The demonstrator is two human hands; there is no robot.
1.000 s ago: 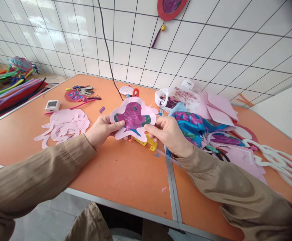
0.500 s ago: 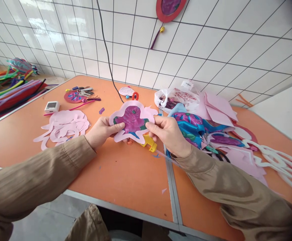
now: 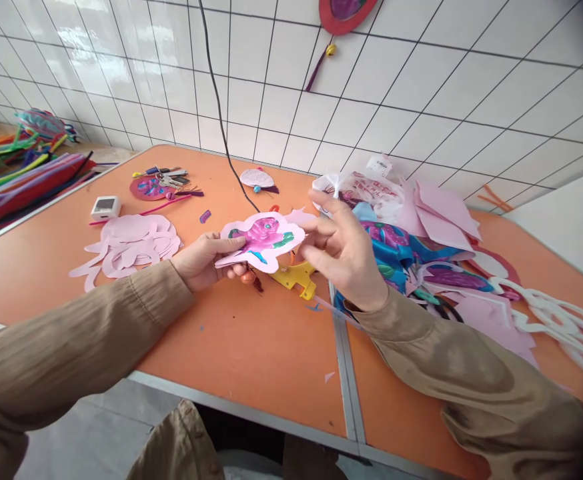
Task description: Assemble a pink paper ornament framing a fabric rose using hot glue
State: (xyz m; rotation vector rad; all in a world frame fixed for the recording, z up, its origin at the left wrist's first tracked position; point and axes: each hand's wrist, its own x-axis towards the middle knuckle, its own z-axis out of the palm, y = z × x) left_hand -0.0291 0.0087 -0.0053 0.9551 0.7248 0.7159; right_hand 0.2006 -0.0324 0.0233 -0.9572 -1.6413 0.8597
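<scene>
My left hand (image 3: 210, 259) pinches the left side of a pink-bordered flower cutout (image 3: 266, 235), its middle a purple rose with green and blue leaves. The cutout is tilted above the table. At its right edge my right hand (image 3: 339, 250) has its fingers spread and bent; whether a fingertip touches the edge I cannot tell. Beneath the cutout lies a yellow glue gun (image 3: 299, 279), partly covered. An orange bead (image 3: 247, 276) with a dark tassel hangs by my left fingers.
Pink cutouts (image 3: 136, 240) are piled at left, near a white timer-like box (image 3: 105, 208) and keys (image 3: 172, 177). On the right lie blue satin fabric (image 3: 396, 250), a plastic bag (image 3: 371, 190), pink sheets (image 3: 444, 213) and white cord (image 3: 556, 310). A dark cable (image 3: 216, 107) hangs by the tiled wall.
My right hand has loosened its grip on the cutout's right side and its fingers have spread. The cutout has tilted flatter in my left hand, uncovering more of the glue gun.
</scene>
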